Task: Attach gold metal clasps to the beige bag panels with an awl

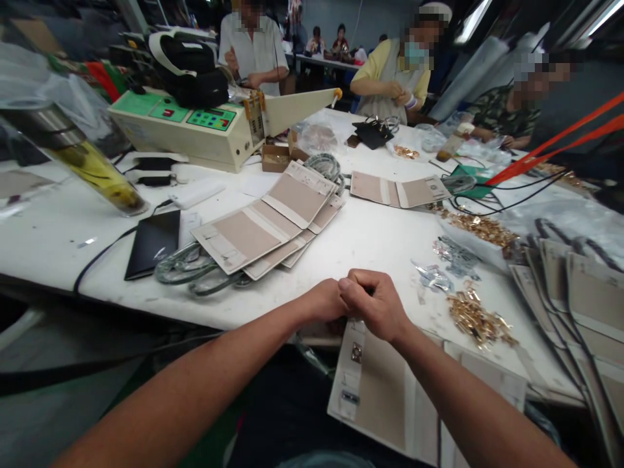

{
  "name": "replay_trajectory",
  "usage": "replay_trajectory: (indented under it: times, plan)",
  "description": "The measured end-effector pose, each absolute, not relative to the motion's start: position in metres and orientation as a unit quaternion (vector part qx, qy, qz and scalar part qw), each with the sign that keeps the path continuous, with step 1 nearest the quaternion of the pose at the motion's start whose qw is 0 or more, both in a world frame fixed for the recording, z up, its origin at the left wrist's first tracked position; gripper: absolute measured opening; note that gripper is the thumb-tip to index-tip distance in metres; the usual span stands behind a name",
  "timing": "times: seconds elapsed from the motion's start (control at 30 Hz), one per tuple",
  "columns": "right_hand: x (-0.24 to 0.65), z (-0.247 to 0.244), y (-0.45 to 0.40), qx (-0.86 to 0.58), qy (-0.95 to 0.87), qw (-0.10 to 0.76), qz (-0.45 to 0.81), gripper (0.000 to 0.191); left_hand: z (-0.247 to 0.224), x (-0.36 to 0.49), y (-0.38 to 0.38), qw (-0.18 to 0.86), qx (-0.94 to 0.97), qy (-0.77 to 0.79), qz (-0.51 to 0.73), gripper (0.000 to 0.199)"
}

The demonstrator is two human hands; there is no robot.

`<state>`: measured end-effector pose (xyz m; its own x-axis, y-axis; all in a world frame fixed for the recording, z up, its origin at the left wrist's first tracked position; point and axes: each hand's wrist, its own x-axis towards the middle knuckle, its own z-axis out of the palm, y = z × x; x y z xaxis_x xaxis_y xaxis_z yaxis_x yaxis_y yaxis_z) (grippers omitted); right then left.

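Note:
My left hand (325, 301) and my right hand (374, 303) meet at the table's front edge, both closed with curled fingers. What they grip between them is hidden by the fingers. Under my right hand a beige bag panel (385, 383) slopes from the table edge toward my lap. Along its pale end strip sit a square metal fitting (357, 352) and a small dark metal plate (350, 396). To the right of my hands lies a pile of gold-coloured metal pieces (475, 317). Silver-coloured pieces (433, 276) lie just behind it.
Stacked bag panels (253, 234) with cord handles lie left of centre. Another panel (394, 188) lies farther back, and more (595, 292) lean at right. A machine (180, 130), a black wallet-like item (153, 244) and a drink bottle (92, 162) stand leftward. Co-workers (397, 78) sit opposite.

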<state>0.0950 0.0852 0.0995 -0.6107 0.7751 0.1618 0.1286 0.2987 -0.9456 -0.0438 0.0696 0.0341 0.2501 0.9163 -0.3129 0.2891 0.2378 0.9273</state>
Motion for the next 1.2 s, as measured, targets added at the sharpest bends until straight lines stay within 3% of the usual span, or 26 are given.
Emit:
replay_trajectory:
  times: [0.17,0.33,0.5,0.8,0.97,1.2]
  plan:
    - [0.113,0.099,0.082,-0.319,-0.683,0.394,0.526,0.05,0.041,-0.044,0.062,0.612,0.505,0.563,0.233,0.01]
    - [0.116,0.108,0.075,-0.243,-0.595,0.498,0.582,0.048,0.045,-0.043,0.06,0.638,0.476,0.561,0.228,0.007]
    - [0.118,0.094,0.071,-0.317,-0.617,0.469,0.547,0.05,0.046,-0.042,0.061,0.63,0.477,0.567,0.232,0.008]
    - [0.121,0.095,0.068,-0.288,-0.602,0.49,0.561,0.049,0.044,-0.041,0.061,0.632,0.471,0.566,0.242,0.007]
    - [0.127,0.1,0.069,-0.22,-0.575,0.543,0.57,0.047,0.042,-0.04,0.063,0.644,0.451,0.569,0.241,0.001]
    - [0.138,0.075,0.068,-0.333,-0.595,0.488,0.546,0.051,0.042,-0.04,0.06,0.631,0.446,0.575,0.27,0.011]
